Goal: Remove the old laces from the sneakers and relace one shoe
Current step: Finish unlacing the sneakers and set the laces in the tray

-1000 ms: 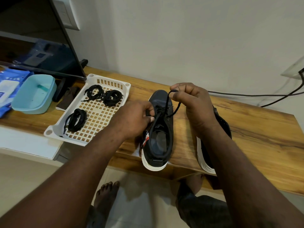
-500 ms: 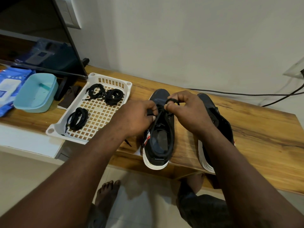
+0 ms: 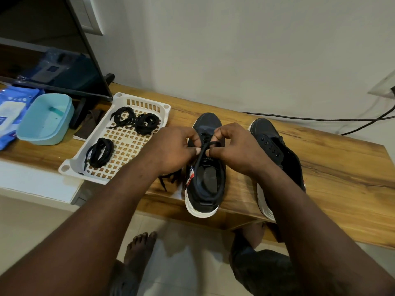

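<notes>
Two black sneakers with white soles stand on a wooden bench (image 3: 320,178). The left sneaker (image 3: 208,184) is between my hands. My left hand (image 3: 173,149) grips its left side by the eyelets. My right hand (image 3: 233,146) pinches a black lace (image 3: 210,144) that loops over the tongue. A loose lace end (image 3: 168,180) lies on the bench left of this shoe. The right sneaker (image 3: 275,146) has bare eyelets and is partly hidden by my right forearm.
A white slotted tray (image 3: 128,146) left of the shoes holds three coiled black laces (image 3: 100,151). Farther left are a pale blue tub (image 3: 46,118), a blue wipes pack (image 3: 8,107) and a screen's edge (image 3: 89,50). A black cable (image 3: 320,119) runs along the wall.
My right hand came down from above the toe to the tongue, bringing the lace with it, and now meets my left hand over the eyelets. The view shifted slightly.
</notes>
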Demonstrator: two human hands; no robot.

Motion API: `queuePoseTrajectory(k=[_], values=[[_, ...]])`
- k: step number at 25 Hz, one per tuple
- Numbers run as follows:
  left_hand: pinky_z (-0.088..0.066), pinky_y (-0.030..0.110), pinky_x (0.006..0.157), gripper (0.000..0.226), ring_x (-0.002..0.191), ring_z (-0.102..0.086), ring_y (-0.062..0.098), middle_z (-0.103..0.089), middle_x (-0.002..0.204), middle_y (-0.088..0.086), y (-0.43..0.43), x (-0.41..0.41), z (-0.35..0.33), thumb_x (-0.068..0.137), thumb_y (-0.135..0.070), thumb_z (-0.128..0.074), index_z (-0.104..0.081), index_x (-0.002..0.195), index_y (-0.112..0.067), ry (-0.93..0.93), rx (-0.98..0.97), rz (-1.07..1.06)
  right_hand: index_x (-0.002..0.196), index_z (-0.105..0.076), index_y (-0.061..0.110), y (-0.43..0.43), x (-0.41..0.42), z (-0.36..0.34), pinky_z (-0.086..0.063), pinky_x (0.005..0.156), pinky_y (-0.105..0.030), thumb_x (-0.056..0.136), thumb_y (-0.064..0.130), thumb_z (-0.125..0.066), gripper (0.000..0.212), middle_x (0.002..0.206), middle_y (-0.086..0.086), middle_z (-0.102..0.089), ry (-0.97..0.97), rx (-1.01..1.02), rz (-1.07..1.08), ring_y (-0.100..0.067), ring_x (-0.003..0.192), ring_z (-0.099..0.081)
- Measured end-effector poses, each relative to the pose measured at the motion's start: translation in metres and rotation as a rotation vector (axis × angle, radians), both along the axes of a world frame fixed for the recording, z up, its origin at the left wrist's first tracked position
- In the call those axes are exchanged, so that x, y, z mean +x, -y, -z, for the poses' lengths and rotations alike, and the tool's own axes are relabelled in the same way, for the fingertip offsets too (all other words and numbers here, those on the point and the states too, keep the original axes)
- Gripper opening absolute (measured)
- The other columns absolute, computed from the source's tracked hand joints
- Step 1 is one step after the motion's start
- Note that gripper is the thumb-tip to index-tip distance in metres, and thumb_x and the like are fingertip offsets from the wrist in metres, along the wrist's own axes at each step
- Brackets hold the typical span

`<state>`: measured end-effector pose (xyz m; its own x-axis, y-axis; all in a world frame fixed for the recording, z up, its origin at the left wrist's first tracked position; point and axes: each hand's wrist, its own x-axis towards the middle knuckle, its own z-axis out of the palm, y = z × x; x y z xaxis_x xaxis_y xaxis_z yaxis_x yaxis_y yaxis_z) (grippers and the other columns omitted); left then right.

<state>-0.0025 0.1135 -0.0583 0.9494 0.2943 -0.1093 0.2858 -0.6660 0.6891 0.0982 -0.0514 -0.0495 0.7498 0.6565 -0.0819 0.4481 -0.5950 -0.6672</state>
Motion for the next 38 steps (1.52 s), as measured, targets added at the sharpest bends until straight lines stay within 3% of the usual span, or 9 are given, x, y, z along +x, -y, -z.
queuePoseTrajectory(k=[4, 7, 10, 13, 19, 22, 27, 32, 38], values=[[-0.05, 0.034, 0.073, 0.008, 0.085, -0.063, 0.017, -0.066, 0.09, -0.004, -0.001, 0.002, 0.007, 0.097, -0.032, -0.066, -0.072, 0.096, -0.026, -0.193, 0.315, -0.031, 0.08, -0.062, 0.032, 0.0, -0.001, 0.008, -0.048, 0.089, -0.037, 0.08, 0.022, -0.084, 0.024, 0.105, 0.007, -0.059, 0.018, -0.032, 0.033, -0.023, 0.107, -0.056], [-0.055, 0.037, 0.074, 0.011, 0.084, -0.062, 0.02, -0.062, 0.088, 0.002, -0.007, -0.003, 0.013, 0.096, -0.027, -0.064, -0.068, 0.096, -0.017, -0.511, 0.409, -0.035, 0.088, -0.057, 0.038, 0.0, -0.001, 0.011, -0.045, 0.082, -0.032, 0.08, 0.025, -0.084, 0.031, 0.11, 0.009, -0.055, 0.029, -0.054, 0.02, -0.023, 0.111, -0.053], [-0.055, 0.038, 0.08, 0.007, 0.086, -0.065, 0.019, -0.07, 0.09, 0.0, -0.012, -0.002, 0.01, 0.095, -0.024, -0.066, -0.071, 0.09, -0.022, -0.237, 0.134, -0.098, 0.097, -0.059, 0.033, 0.001, -0.001, 0.008, -0.039, 0.072, -0.018, 0.079, 0.029, -0.088, 0.034, 0.117, 0.005, -0.054, 0.032, -0.056, 0.037, -0.015, 0.108, -0.054], [-0.05, 0.031, 0.071, 0.005, 0.079, -0.064, 0.013, -0.068, 0.083, -0.008, -0.006, 0.0, 0.001, 0.093, -0.025, -0.073, -0.07, 0.092, -0.03, -0.025, -0.037, -0.063, 0.099, -0.059, 0.032, 0.003, -0.004, 0.001, -0.038, 0.07, -0.02, 0.077, 0.038, -0.089, 0.038, 0.112, 0.006, -0.052, 0.144, -0.105, 0.023, -0.014, 0.103, -0.052], [-0.046, 0.028, 0.066, 0.012, 0.079, -0.064, 0.009, -0.066, 0.082, -0.012, 0.006, 0.005, 0.005, 0.095, -0.021, -0.069, -0.071, 0.086, -0.028, -0.053, 0.014, -0.033, 0.107, -0.068, 0.036, 0.001, -0.033, 0.002, -0.047, 0.082, -0.036, 0.083, 0.051, -0.082, 0.031, 0.115, 0.003, -0.049, 0.51, -0.391, -0.135, -0.02, 0.112, -0.045], [-0.043, 0.025, 0.064, 0.015, 0.083, -0.063, 0.007, -0.068, 0.087, -0.012, 0.005, 0.005, 0.004, 0.093, -0.017, -0.068, -0.072, 0.083, -0.027, -0.059, -0.008, -0.04, 0.106, -0.072, 0.03, 0.0, -0.042, 0.015, -0.051, 0.08, -0.039, 0.082, 0.045, -0.083, 0.03, 0.117, -0.002, -0.054, 0.581, -0.349, -0.085, -0.024, 0.109, -0.049], [-0.044, 0.026, 0.063, 0.015, 0.08, -0.064, 0.007, -0.069, 0.084, -0.011, 0.006, 0.002, 0.002, 0.092, -0.018, -0.07, -0.072, 0.081, -0.028, -0.055, -0.026, -0.077, 0.101, -0.079, 0.024, 0.007, -0.038, 0.019, -0.054, 0.07, -0.033, 0.087, 0.028, -0.078, 0.015, 0.113, 0.003, -0.064, 0.557, -0.169, -0.049, -0.019, 0.087, -0.064], [-0.053, 0.033, 0.071, 0.015, 0.08, -0.065, 0.011, -0.068, 0.08, -0.011, 0.007, 0.003, 0.001, 0.089, -0.018, -0.068, -0.069, 0.078, -0.028, -0.05, 0.03, -0.105, 0.084, -0.075, 0.02, 0.008, -0.039, 0.02, -0.06, 0.079, -0.037, 0.083, 0.021, -0.08, 0.005, 0.127, 0.008, -0.069, 0.466, 0.012, -0.044, -0.015, 0.1, -0.071], [-0.064, 0.046, 0.073, 0.016, 0.075, -0.072, 0.019, -0.071, 0.078, -0.003, 0.01, 0.003, 0.003, 0.091, -0.015, -0.067, -0.07, 0.079, -0.024, -0.044, -0.054, -0.142, 0.086, -0.071, 0.021, 0.013, -0.035, 0.017, -0.059, 0.084, -0.037, 0.086, 0.017, -0.078, 0.009, 0.139, 0.008, -0.063, 0.398, -0.017, -0.087, -0.014, 0.111, -0.066]])
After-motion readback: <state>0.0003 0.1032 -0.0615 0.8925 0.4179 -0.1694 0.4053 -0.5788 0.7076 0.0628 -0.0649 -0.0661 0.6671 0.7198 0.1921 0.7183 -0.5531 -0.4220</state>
